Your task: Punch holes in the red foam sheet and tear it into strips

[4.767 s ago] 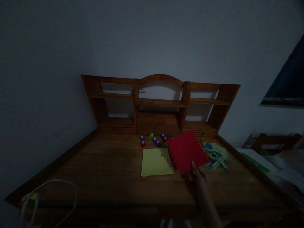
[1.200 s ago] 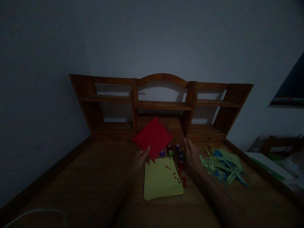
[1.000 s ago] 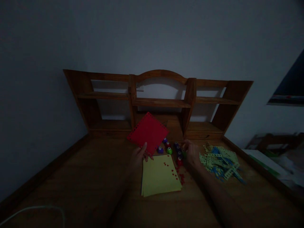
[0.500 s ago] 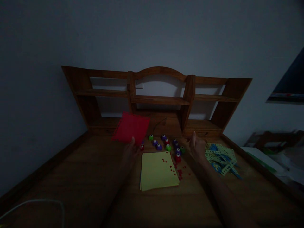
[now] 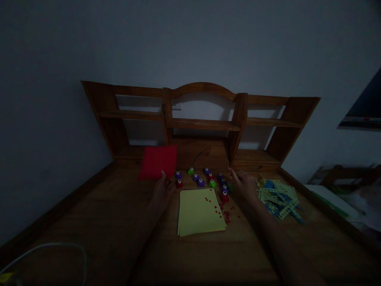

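Observation:
My left hand (image 5: 162,190) pinches the near right corner of a red punched paper sheet (image 5: 157,161), held low over the wooden desk (image 5: 119,222) at the left of the hutch. My right hand (image 5: 244,185) hovers with fingers spread, holding nothing, just right of several small round punches (image 5: 208,180) in purple, green and red. A yellow paper stack (image 5: 200,211) lies between my hands, with tiny red cut-outs (image 5: 224,212) scattered on its right edge.
A heap of pale green and blue punched strips (image 5: 278,196) lies at the right. A wooden hutch with shelves (image 5: 202,125) stands against the wall. A white cable (image 5: 44,252) loops at the near left corner. The room is dim.
My left hand carried the red sheet leftward and lower, away from the punches. My right hand, raised with the thumb up half a second ago, has dropped and spread beside the punches.

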`<action>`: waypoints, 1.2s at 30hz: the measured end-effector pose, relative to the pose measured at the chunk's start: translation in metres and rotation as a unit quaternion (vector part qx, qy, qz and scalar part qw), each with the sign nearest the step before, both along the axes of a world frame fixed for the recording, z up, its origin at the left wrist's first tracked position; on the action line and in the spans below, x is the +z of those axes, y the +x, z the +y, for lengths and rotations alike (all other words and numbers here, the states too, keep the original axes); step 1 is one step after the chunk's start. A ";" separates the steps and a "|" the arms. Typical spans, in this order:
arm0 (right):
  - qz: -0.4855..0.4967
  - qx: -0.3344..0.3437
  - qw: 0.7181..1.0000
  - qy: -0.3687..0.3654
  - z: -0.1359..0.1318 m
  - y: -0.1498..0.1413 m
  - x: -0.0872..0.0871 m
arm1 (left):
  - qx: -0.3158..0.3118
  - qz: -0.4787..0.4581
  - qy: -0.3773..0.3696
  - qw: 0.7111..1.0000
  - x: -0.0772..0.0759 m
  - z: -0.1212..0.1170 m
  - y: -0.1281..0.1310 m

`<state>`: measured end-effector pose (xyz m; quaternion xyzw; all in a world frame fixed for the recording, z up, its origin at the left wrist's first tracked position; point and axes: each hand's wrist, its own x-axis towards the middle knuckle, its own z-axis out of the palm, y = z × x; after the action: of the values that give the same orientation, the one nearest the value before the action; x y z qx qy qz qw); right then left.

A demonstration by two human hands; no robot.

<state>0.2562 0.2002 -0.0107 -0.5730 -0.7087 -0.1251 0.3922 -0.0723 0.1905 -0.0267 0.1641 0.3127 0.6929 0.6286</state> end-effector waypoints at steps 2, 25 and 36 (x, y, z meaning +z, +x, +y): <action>0.008 0.023 1.000 -0.008 -0.001 -0.002 0.001 | 0.006 0.019 0.001 1.000 -0.002 0.000 0.000; -0.076 0.054 0.994 -0.059 0.008 -0.034 0.014 | 0.045 0.132 0.035 0.990 -0.010 0.001 -0.002; -0.211 0.202 0.915 -0.280 0.066 -0.126 0.027 | 0.084 0.479 0.053 0.872 -0.005 -0.006 0.011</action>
<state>0.1299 0.2662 0.0160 -0.4646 -0.8814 0.0423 0.0745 -0.0617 0.1844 -0.0318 0.4823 0.5504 0.5952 0.3320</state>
